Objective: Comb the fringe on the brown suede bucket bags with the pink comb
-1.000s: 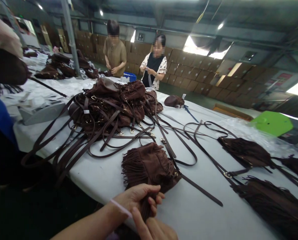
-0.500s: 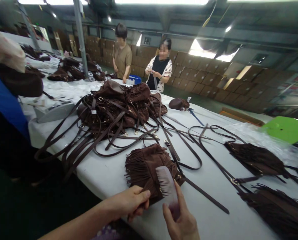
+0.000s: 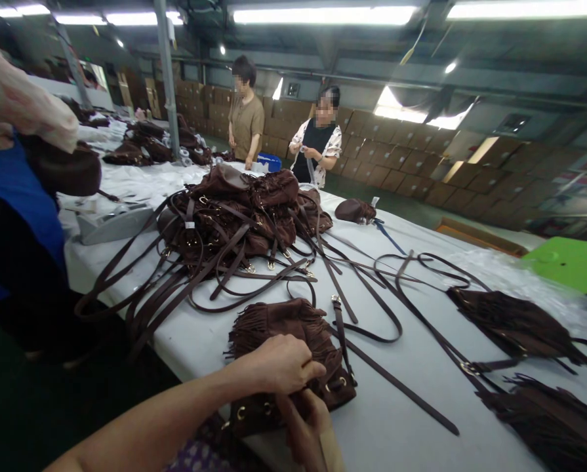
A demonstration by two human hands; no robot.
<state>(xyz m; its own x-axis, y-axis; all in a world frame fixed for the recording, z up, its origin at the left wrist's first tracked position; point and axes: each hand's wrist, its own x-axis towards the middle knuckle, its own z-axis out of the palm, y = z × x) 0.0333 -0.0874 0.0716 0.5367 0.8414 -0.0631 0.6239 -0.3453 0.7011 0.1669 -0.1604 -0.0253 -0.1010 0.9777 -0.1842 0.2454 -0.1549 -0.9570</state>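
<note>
A dark brown fringed bag (image 3: 273, 321) lies at the near edge of the white table, its fringe spread to the left and gold-coloured rings along its near side. My left hand (image 3: 286, 364) reaches across the top of the bag with its fingers curled closed on the brown material. Just below it, my right hand (image 3: 309, 419) is closed at the bag's near side, its fingertips close to the left hand's. What the right fingers grip is hidden, and the comb cannot be made out. A long brown strap (image 3: 401, 383) trails from the bag to the right.
A heap of brown bags (image 3: 234, 216) with tangled straps lies beyond. More fringed bags (image 3: 514, 321) are at the right, near clear plastic and a green board (image 3: 563, 262). A person (image 3: 22, 196) stands at the left; two people (image 3: 246, 121) work across the table (image 3: 411, 341).
My left hand has moved up and right over the bag. The comb that showed in my right hand is out of sight, and that hand has moved left and closed by the bag.
</note>
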